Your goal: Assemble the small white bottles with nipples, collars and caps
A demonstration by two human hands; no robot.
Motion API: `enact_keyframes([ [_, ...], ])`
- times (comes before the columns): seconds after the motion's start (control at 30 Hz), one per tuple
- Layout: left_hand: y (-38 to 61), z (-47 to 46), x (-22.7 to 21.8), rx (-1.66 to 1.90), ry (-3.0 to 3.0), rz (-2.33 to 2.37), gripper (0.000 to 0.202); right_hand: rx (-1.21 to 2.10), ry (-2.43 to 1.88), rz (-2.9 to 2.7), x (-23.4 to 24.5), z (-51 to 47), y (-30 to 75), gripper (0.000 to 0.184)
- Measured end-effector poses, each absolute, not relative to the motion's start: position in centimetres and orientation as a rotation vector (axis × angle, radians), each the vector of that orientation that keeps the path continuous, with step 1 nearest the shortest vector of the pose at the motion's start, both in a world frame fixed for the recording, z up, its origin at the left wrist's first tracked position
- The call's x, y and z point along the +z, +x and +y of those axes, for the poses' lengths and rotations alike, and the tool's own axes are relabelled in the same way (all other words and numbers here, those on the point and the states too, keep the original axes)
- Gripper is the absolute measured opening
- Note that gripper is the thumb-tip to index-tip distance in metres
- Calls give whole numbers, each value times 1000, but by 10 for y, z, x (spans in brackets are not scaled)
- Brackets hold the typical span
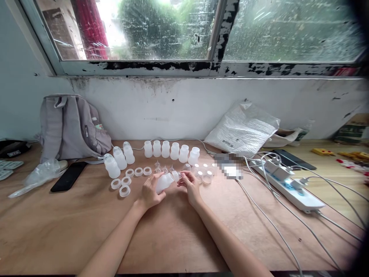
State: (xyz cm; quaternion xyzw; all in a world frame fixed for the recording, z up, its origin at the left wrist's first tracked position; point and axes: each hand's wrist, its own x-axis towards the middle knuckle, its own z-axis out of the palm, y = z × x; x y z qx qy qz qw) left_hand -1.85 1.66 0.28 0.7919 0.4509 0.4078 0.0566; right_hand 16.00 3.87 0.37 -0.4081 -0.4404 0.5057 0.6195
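My left hand [150, 192] is wrapped around a frosted white baby bottle [163, 184], which lies tilted with its neck to the right. At that neck is a clear top piece [175, 176], and my right hand [190, 187] pinches its far end. Whether this piece is a teat, a cap or both I cannot tell. Just behind the bottle stand a few clear silicone teats [164, 169]. Several white collar rings [125, 191] lie to the left of my left hand. Several clear domed caps [206, 176] sit beyond my right hand.
Several open bottles [165, 149] stand in a row at the back, with three topped bottles [119, 158] on their left. A phone [69, 177] and a backpack [67, 125] are at left. A power strip [291, 188] with trailing cables and a plastic bag [243, 129] are at right.
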Motion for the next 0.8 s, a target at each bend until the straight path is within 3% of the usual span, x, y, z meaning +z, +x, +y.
enact_keyframes([
  [0.8, -23, 17, 6, 1129, 2481, 1167, 55, 1141, -1023, -1175, 1, 36, 158, 28],
])
